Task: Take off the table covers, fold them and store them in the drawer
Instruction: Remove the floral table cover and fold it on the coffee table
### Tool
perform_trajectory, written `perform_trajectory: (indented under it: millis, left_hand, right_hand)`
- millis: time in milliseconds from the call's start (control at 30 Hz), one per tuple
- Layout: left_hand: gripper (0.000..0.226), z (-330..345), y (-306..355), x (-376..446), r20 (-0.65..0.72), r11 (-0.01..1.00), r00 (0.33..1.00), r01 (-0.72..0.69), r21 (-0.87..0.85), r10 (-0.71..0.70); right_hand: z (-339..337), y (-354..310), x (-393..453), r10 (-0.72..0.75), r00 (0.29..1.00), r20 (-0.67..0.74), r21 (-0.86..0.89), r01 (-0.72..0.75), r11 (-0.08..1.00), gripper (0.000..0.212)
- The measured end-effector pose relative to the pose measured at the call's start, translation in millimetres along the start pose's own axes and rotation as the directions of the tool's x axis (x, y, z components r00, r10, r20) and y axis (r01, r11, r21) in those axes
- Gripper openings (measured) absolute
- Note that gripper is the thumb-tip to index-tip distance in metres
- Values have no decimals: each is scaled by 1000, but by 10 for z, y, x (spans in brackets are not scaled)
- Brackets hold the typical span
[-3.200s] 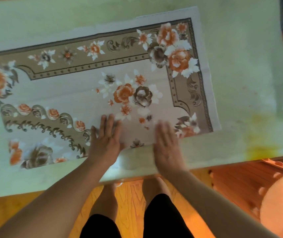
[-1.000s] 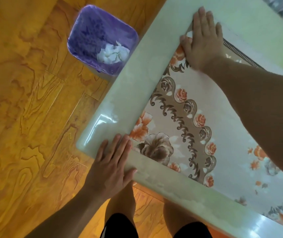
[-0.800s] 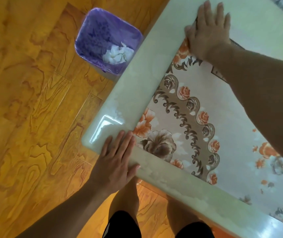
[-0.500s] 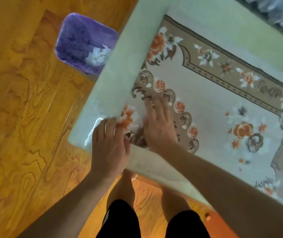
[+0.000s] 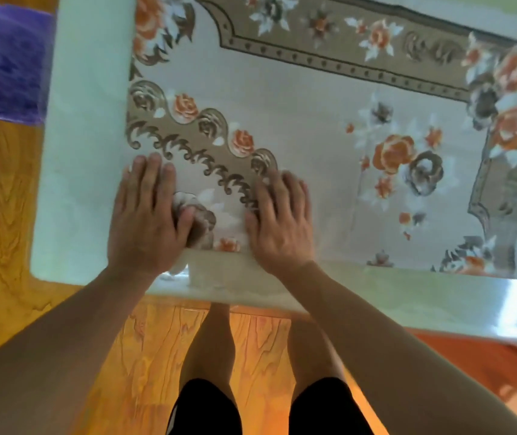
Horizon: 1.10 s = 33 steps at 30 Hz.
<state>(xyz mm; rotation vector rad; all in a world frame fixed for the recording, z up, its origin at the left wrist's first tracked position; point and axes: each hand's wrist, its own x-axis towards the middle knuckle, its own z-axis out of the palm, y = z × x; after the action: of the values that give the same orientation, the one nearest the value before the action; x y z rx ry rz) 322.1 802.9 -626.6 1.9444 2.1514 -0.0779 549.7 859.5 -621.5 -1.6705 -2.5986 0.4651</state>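
Glossy pale table (image 5: 84, 183), orange wood-grain floor (image 5: 0, 199), purple bin (image 5: 6, 64) beside.

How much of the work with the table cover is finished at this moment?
Done: nothing clearly; the flowered cover lies flat on the table, with no fold visible. In hand: the left hand and right hand rest with straight fingers on its near left corner, neither taking a grip. Left: taking it off, folding, storing. No drawer is in view.
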Motion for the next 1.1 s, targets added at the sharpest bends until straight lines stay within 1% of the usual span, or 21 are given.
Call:
perform_trajectory:
  millis: [133,167,233,267,300,333,367,400,433,467,500,567,633,700,800,867,933,1000,1100]
  left_hand:
    - [75,-9,57,9,37,1000,999,6,17,-6]
    - [74,-18,76,6,42,1000,999,15,25,-16]
    - [70,-80,147,-14,33,997,996,77,30,-78]
    - [67,-130,280,1,9,994,995,104,21,-104]
    - [65,-172,475,48,-17,995,995,100,9,-100]
    - [63,-201,720,122,-39,999,998,43,3,-43]
    - [61,-196,988,203,-47,999,998,-52,-1,52]
    - [59,-146,1265,279,-50,989,988,-145,-11,144]
    - [57,-67,1517,346,-52,980,979,-199,-24,198]
    - [55,13,1708,399,-49,979,979,-202,-32,200]
    - [56,89,1817,430,-40,985,985,-172,-26,171]
    - [58,229,1856,432,-31,994,994,-108,10,108]
    - [60,280,1833,412,-47,992,992,-118,36,120]
    - [61,263,1851,409,-72,992,990,-121,30,123]
    - [61,279,1883,418,-85,994,990,-109,32,112]
    - [60,288,1881,399,-93,995,991,-94,37,97]
    - [60,279,1900,402,-91,996,992,-85,39,88]
    - [60,266,1918,403,-77,996,993,-81,38,84]
    - [61,243,1936,400,-58,997,996,-66,34,68]
  right_hand:
    - [-138,759,-256,143,989,-38,-96,-146,985,55]
    - [-148,839,-283,158,986,-45,-105,-162,981,56]
    - [-122,845,-285,164,986,-10,-94,-164,982,58]
    - [-129,837,-287,169,986,3,-80,-168,983,59]
    - [-135,831,-282,171,985,4,-73,-171,983,60]
    - [-141,834,-284,173,985,3,-67,-172,983,60]
    - [-152,839,-291,169,986,1,-59,-169,984,60]
    - [-158,850,-299,163,987,-5,-48,-163,985,59]
    - [-160,867,-301,161,987,-16,-29,-161,987,58]
    - [-167,881,-303,163,986,-22,-4,-163,987,56]
    - [-170,892,-302,160,987,-26,24,-159,987,54]
    - [-165,918,-315,130,991,-37,72,-127,989,51]
    - [-186,1067,-369,105,993,-53,111,-99,989,51]
    - [-232,1404,-523,143,988,-56,136,-134,982,51]
    - [-359,2233,-896,320,943,-96,82,-313,946,51]
    - [-490,2876,-1132,483,867,-122,48,-481,875,53]
    - [-614,3418,-1287,600,778,-186,28,-606,795,55]
    - [-674,3753,-1374,646,733,-213,26,-657,754,57]
    - [-665,3873,-1400,656,717,-236,35,-668,743,56]
